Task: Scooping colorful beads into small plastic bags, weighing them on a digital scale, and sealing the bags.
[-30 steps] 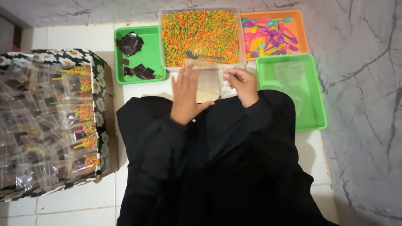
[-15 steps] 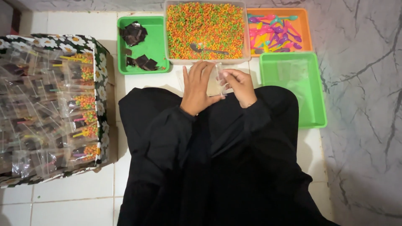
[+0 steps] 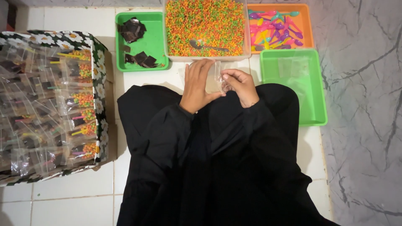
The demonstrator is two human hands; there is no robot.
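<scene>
- Here, the left hand (image 3: 197,86) and right hand (image 3: 241,86) are both pinching 1 small clear bag (image 3: 215,78) over the lap, fingers curled on its edges, seemingly spreading its mouth.
- Just ahead, a clear tub of orange-green pellets (image 3: 205,25) is sitting between 2 green trays.
- Filled bags are lying in a flowered box (image 3: 98,90), left.

Single head-worn view, looking steeply down over the lap from close above; the left hand (image 3: 197,86) and right hand (image 3: 241,86) sit centre, trays beyond.
</scene>
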